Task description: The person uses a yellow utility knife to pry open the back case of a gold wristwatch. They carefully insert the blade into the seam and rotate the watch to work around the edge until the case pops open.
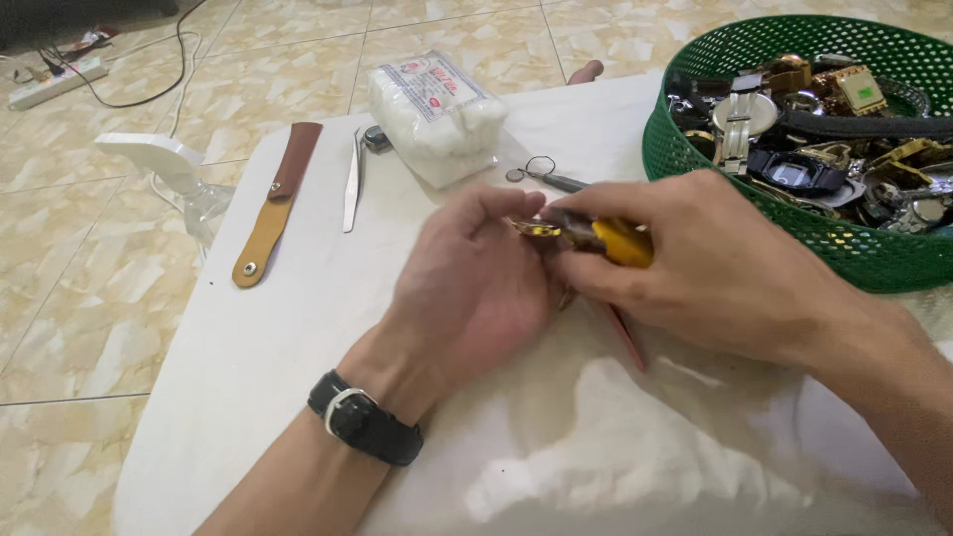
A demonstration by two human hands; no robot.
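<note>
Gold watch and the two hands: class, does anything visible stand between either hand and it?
Nothing visible does. The left hand holds the gold watch in its fingertips, and the right hand presses a yellow-handled tool against it. The tweezers and cotton pack lie apart on the table.

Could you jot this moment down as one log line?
left hand: pinches small gold piece | right hand: grips yellow-handled tool on it | green basket: watches

2 bare forearms and hands in view, no sleeves visible. Left hand: wrist carries 1 black wristwatch with black strap and silver metal buckle. Right hand: no jewellery or covering observed.
</note>
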